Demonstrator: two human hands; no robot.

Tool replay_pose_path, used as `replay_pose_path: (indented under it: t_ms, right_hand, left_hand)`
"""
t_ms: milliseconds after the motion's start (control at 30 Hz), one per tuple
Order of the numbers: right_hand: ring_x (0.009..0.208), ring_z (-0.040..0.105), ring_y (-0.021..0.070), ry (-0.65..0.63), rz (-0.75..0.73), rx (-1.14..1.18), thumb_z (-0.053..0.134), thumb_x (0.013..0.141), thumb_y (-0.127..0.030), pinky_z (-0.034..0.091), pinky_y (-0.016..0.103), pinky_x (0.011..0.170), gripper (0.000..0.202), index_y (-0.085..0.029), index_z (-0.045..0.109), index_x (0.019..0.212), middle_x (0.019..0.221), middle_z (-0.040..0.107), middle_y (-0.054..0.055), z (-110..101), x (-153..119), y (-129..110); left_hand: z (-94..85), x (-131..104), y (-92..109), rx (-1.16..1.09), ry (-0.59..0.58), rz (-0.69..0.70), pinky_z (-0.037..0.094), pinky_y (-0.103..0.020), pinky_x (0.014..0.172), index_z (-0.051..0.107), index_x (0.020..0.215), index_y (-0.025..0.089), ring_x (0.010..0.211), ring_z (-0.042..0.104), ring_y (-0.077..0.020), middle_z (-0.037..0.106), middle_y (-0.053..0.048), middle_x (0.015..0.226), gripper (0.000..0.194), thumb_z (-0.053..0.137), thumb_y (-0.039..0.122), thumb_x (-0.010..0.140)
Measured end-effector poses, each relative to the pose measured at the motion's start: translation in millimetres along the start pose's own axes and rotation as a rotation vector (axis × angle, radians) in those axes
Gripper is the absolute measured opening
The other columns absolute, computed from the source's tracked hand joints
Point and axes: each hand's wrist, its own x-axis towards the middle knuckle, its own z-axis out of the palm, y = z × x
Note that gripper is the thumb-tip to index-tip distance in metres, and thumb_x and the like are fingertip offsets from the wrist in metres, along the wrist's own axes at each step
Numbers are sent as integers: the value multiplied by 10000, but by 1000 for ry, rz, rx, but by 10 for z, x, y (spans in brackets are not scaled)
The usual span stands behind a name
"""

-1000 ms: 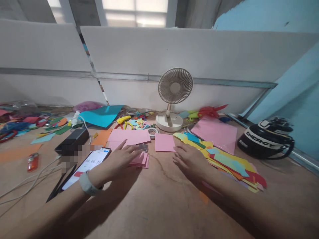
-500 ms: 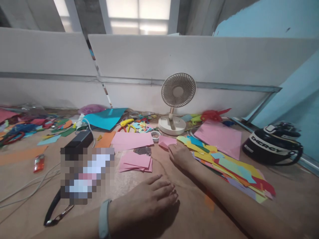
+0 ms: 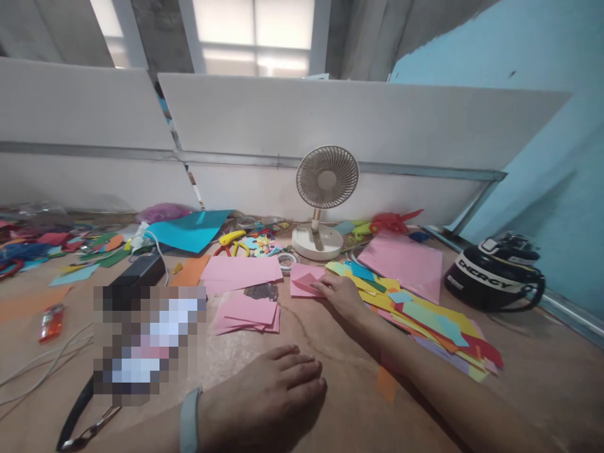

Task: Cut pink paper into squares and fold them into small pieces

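Pink paper [image 3: 299, 286], twelve o'clock: your right hand [image 3: 343, 296] pinches it, likely separating sheets; lifting needs steadiness. Left hand [image 3: 267, 393] lies flat.

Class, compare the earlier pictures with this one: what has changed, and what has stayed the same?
The left hand has drawn back from the small pink stack, toward the body. The right hand, earlier at the edge of the pink square, now pinches it, part of it seemingly raised. The fan and black bottle stayed put.

The pink slip [image 3: 301, 277] looks matt paper (the fan [image 3: 326, 181], smooth plastic).
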Motion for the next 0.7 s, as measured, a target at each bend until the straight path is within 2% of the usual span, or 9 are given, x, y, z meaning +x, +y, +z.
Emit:
replay_pose_path:
  t_ms: [133, 167, 233, 267, 300, 367, 467, 567, 700]
  right_hand:
    - [717, 599, 178, 87, -26, 18, 347, 1051, -298, 435, 273, 674, 399, -175, 646, 817, 773, 669, 63, -253, -181, -135]
    - [707, 582, 185, 96, -80, 19, 371, 1039, -307, 438, 288, 698, 392, -183, 631, 773, 729, 644, 60, -322, -277, -194]
    - [679, 552, 193, 115, -353, -2, 406, 1010, -253, 445, 315, 711, 347, -185, 602, 732, 684, 609, 60, -431, -518, -342]
    - [657, 539, 185, 104, -432, -10, 398, 1000, -195, 451, 314, 707, 328, -182, 602, 744, 670, 597, 52, -463, -650, -427]
    - [607, 512, 175, 126, -509, -12, 373, 985, -136, 465, 329, 730, 338, -183, 596, 736, 626, 573, 35, -479, -780, -514]
    - [577, 501, 168, 139, -558, 0, 336, 959, -68, 489, 362, 808, 365, -188, 593, 730, 619, 584, 32, -478, -1003, -677]
    - [505, 473, 150, 129, -586, 55, 412, 951, -101, 518, 355, 826, 330, -203, 570, 680, 552, 556, 2, -476, -1184, -827]
    - [568, 554, 168, -24, -547, 117, 543, 952, -236, 536, 370, 823, 227, -194, 605, 737, 621, 615, 20, -570, -1213, -826]
    - [791, 633, 198, -197, -412, 295, 491, 972, -180, 519, 356, 812, 168, -185, 647, 910, 853, 696, 73, -739, -1206, -710]
  left_hand:
    - [-21, -2, 11, 70, 167, 29, 488, -330, 1010, 563, 1228, 182, 1078, 679, -190, 723, -71, 1171, 252, 483, 226, 993]
    - [-42, -24, 3, 105, 223, 53, 494, -322, 997, 551, 1246, 168, 1085, 674, -188, 723, -73, 1172, 259, 489, 226, 1000]
    - [-91, -91, -22, 184, 306, 80, 506, -327, 975, 496, 1318, 146, 1113, 655, -200, 715, -91, 1184, 322, 514, 222, 1005]
    - [-108, -128, -38, 213, 353, 60, 512, -341, 965, 472, 1342, 157, 1105, 654, -208, 713, -94, 1175, 351, 527, 218, 1001]
    - [-114, -162, -54, 221, 350, 1, 524, -357, 941, 450, 1362, 161, 1102, 651, -229, 703, -110, 1184, 380, 531, 257, 1004]
    - [-79, -219, -80, 179, 230, -106, 551, -373, 868, 446, 1364, 173, 1036, 666, -253, 692, -128, 1169, 381, 513, 281, 1005]
    - [36, -279, -79, 57, 89, -127, 555, -303, 693, 576, 1108, 232, 749, 668, -197, 705, -34, 876, 171, 533, 205, 944]
    - [74, -336, -19, -6, 48, -127, 507, -281, 568, 558, 946, 225, 648, 613, -177, 662, -2, 784, 116, 576, 169, 846]
    - [-5, -385, 70, -128, 57, -174, 505, -275, 650, 528, 911, 217, 735, 621, -160, 665, -4, 864, 143, 518, 105, 823]
